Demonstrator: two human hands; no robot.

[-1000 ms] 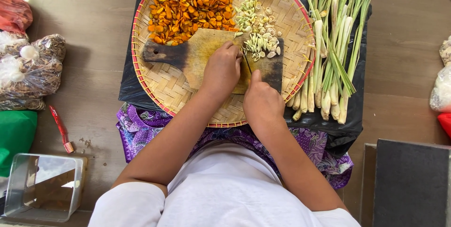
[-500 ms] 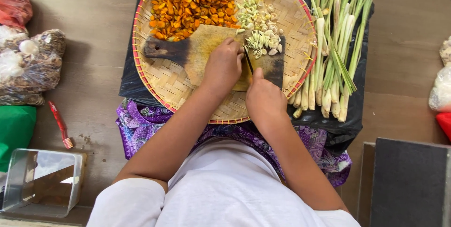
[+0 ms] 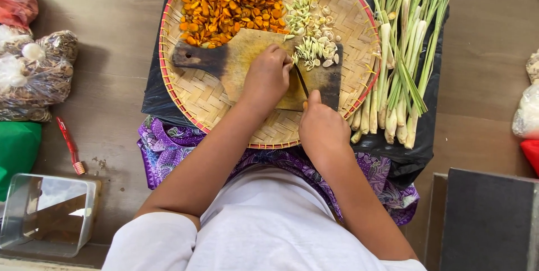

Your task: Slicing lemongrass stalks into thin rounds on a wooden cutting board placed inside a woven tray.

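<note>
Both hands work over a wooden cutting board (image 3: 247, 60) at frame centre. Left hand (image 3: 268, 77) is curled knuckles-up on the board, fingertips pressed down beside the blade; what lies under them cannot be made out. Right hand (image 3: 323, 128) is closed around the handle of a knife (image 3: 301, 82), whose thin dark blade points toward the top of the frame between the two hands. Board: flat, worn, stained yellow in the middle and dark at both ends, with a short handle on the left pierced by a hole. It rests in a round, shallow woven tray (image 3: 202, 100) of pale plaited strips with a red rim. Tray contents: a heap of orange sliced root pieces (image 3: 230, 1) at upper centre and a smaller scatter of pale green-white sliced rounds (image 3: 311, 35), some spilling onto the board. Tray sits on a black plastic sheet (image 3: 154, 88) over a brown floor (image 3: 106, 35). Right of the tray, long lemongrass stalks (image 3: 401, 58) lie side by side, pale bulbs toward the bottom. Purple patterned cloth (image 3: 168, 147) covers the lap. Clear plastic box (image 3: 48, 212) stands at lower left.
</note>
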